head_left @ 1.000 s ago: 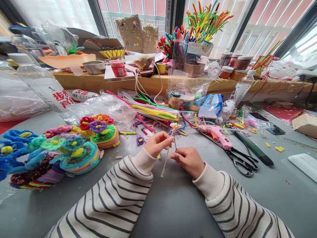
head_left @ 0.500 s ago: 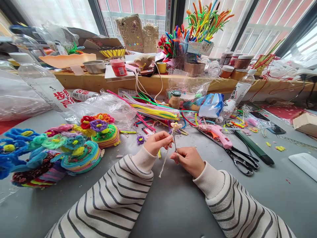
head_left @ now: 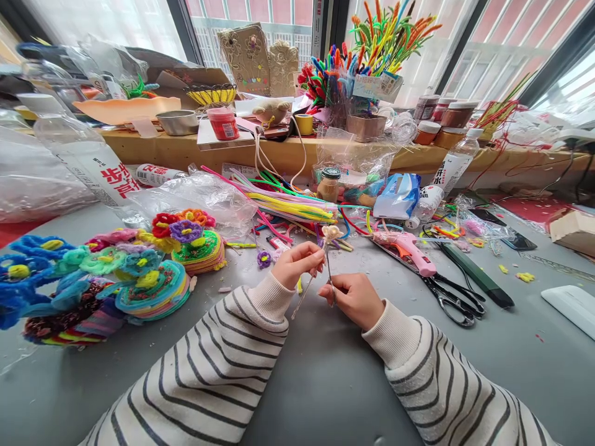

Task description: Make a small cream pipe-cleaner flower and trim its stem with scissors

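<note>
Over the middle of the desk, my left hand [head_left: 297, 265] is closed in a pinch on a thin white string [head_left: 302, 298]. The string's loose end dangles below the fingers. My right hand [head_left: 356, 299], just right of it and lower, is closed round the bottom of a thin dark stem [head_left: 329, 266]. At the top of that stem sits a small cream flower [head_left: 332, 233]. My left fingertips are right beside the upper stem; whether they touch it I cannot tell. The fingers hide part of the string.
Bright fuzzy flowers [head_left: 102, 263] stand on the left. A pink glue gun [head_left: 409, 248], black-handled scissors [head_left: 458, 303] and a dark green cutter [head_left: 483, 279] lie on the right. Behind the hands are pipe cleaners [head_left: 288, 207], a small jar [head_left: 329, 184] and a leaning bottle [head_left: 453, 164].
The string's loose end has swung up and to the left. The cream flower has tipped slightly to the right and up. My right hand has barely moved.
</note>
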